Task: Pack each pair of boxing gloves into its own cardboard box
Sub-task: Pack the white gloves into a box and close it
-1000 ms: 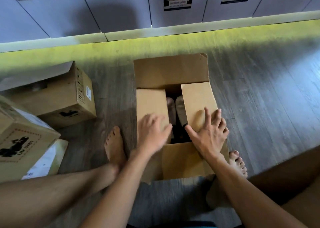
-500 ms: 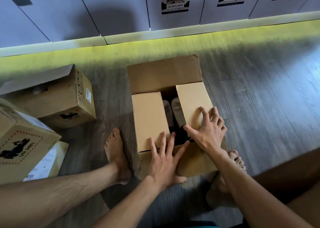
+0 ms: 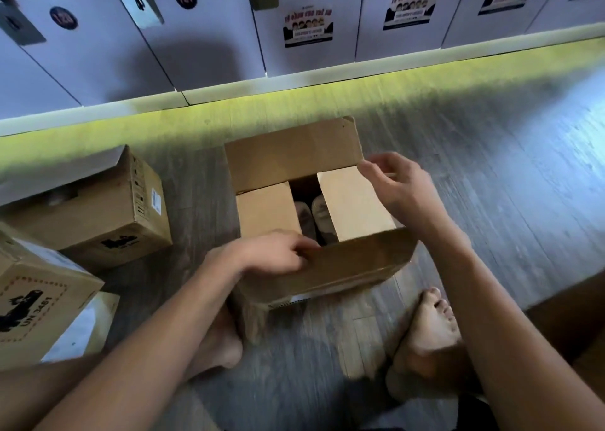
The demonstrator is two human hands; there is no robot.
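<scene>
A cardboard box (image 3: 343,273) stands on the floor in front of me, its two side flaps folded inward. Through the gap between them I see the pale cuffs of a pair of boxing gloves (image 3: 312,216) inside. My left hand (image 3: 275,253) grips the near flap at its upper edge and holds it raised. My right hand (image 3: 396,181) reaches over the right side flap, its fingertips at the right corner of the far flap (image 3: 291,158), which stands up behind the opening.
Two more cardboard boxes sit on the left: one open box (image 3: 98,208) and a nearer box printed UN 3481 (image 3: 36,296). White lockers (image 3: 196,37) line the wall ahead. My bare feet (image 3: 425,339) rest on the wooden floor beside the box.
My left hand has lifted the near flap upright. My right hand left the right side flap and moved up to the far flap's corner.
</scene>
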